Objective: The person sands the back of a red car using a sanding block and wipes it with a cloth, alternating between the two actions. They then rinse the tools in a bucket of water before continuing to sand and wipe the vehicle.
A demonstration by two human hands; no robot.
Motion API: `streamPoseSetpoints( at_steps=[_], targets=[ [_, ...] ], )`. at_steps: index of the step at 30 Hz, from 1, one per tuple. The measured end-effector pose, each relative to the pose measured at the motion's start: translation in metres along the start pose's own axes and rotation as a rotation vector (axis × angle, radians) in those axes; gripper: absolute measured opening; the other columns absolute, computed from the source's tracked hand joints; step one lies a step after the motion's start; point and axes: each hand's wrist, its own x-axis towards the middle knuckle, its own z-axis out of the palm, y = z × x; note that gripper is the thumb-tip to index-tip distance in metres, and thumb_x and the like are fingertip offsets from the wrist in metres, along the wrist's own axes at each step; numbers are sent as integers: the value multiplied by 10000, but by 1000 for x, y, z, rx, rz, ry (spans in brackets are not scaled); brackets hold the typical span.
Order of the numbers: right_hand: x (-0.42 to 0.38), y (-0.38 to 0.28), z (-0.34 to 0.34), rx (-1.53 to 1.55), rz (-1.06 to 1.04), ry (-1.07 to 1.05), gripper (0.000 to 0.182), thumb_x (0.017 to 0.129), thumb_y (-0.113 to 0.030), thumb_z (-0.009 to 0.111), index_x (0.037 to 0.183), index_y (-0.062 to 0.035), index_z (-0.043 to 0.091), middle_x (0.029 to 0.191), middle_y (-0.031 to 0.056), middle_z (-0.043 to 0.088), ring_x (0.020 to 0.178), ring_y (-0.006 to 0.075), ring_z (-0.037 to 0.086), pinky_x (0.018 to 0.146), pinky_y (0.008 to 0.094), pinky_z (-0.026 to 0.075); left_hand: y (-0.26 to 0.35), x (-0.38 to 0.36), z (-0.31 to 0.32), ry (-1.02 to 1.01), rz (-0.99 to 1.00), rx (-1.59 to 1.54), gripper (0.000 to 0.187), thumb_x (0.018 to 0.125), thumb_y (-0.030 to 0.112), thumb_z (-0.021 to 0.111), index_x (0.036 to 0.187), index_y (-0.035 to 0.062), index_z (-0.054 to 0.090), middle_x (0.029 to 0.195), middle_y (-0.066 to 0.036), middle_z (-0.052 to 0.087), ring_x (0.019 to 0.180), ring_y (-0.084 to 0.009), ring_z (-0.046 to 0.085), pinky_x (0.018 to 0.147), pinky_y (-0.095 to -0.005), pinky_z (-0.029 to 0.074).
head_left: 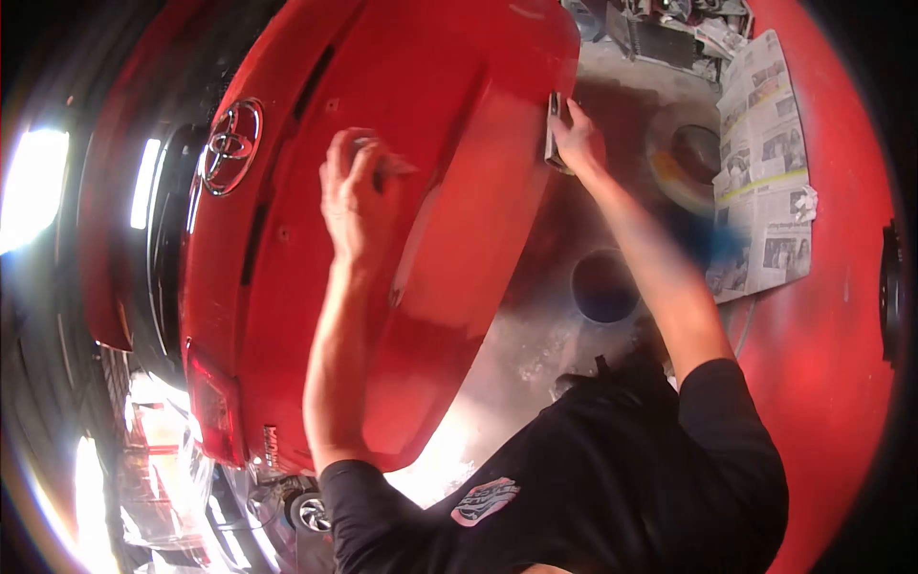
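Observation:
A red car trunk lid (335,191) with an oval chrome emblem (231,146) fills the middle and left of the view. A paler, matte patch (488,206) lies along its lower part. My left hand (349,196) is over the lid with curled fingers around a small greyish item, blurred and partly hidden, whose kind I cannot make out. At the lid's right edge, my right hand (581,143) grips a flat, narrow sanding block (553,134), with its long side facing the panel.
Newspaper sheets (765,172) hang on another red panel (841,335) at the right. A dark round container (605,285) is on the floor between them. Clutter (669,33) lies at the top right. A red tail light (212,407) and a wheel (310,513) show lower left.

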Motion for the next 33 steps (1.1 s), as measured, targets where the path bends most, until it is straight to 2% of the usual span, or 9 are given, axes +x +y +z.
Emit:
streamPoseSetpoints(
  at_steps=[8, 13, 17, 25, 26, 28, 29, 31, 33],
  targets=[
    [-109, -39, 8, -268, -243, 82, 573, 1032, -404, 665, 1472, -37, 647, 981, 347, 717, 956, 509, 731, 832, 576, 588, -109, -38, 1, -115, 261, 233, 411, 905, 64, 754, 1291, 205, 773, 1648, -86, 498, 1343, -398, 595, 1092, -598, 475],
    [-126, -37, 31, -136, -271, 188, 563, 1024, -362, 682, 1524, -107, 634, 1142, 306, 715, 1043, 499, 723, 877, 558, 590, -114, -32, -2, -128, 342, 234, 452, 888, 60, 760, 1302, 240, 776, 1660, -84, 492, 1436, -415, 519, 1106, -616, 453],
    [-1, -58, 32, -266, -122, 68, 400, 1013, -396, 592, 1184, -53, 708, 1108, 294, 750, 1034, 517, 722, 885, 601, 582, -111, -40, 0, -150, 300, 186, 449, 877, 53, 770, 1287, 236, 781, 1639, -93, 514, 1444, -427, 508, 1123, -607, 449],
    [-182, -47, 22, -20, -175, 18, 635, 1017, -278, 723, 1598, -83, 557, 1526, 349, 563, 1366, 462, 633, 1096, 508, 564, -100, -28, 12, -133, 340, 85, 438, 842, -21, 789, 1223, 193, 813, 1555, -115, 581, 1323, -391, 605, 1059, -499, 538],
    [-156, -48, 24, -35, -233, 93, 641, 1016, -319, 729, 1582, -66, 568, 1508, 315, 588, 1294, 451, 677, 1026, 505, 593, -93, -28, 18, -126, 315, 24, 431, 798, -38, 795, 1178, 164, 811, 1527, -106, 602, 1298, -396, 610, 1057, -523, 541],
    [-82, -42, 24, -121, -255, 176, 541, 1011, -373, 727, 1460, -75, 687, 1132, 252, 754, 969, 416, 763, 829, 501, 618, -62, -19, 19, -154, 337, -53, 395, 731, -69, 790, 1087, 102, 803, 1471, -121, 628, 1240, -387, 623, 1007, -527, 566],
    [-47, -38, 17, -143, -202, 144, 552, 999, -423, 720, 1438, -89, 709, 1083, 261, 775, 981, 414, 778, 835, 495, 624, -53, -18, 28, -140, 413, -45, 396, 713, -59, 794, 1077, 99, 799, 1462, -134, 633, 1223, -394, 624, 987, -527, 564],
    [-2, -35, -10, -83, -47, -7, 646, 975, -504, 708, 1481, -103, 678, 1301, 250, 740, 1142, 402, 765, 904, 465, 616, -23, -15, 41, -274, 521, -88, 494, 705, -64, 795, 1168, 108, 818, 1497, -128, 622, 1311, -414, 601, 1054, -520, 557],
    [-5, -15, -38, 30, 79, -22, 657, 982, -528, 698, 1513, -143, 659, 1300, 243, 746, 1152, 409, 756, 936, 454, 605, 2, -28, 79, -447, 489, -236, 471, 744, -2, 777, 1199, 114, 809, 1516, -136, 613, 1337, -431, 587, 1073, -553, 543]
  ],
)
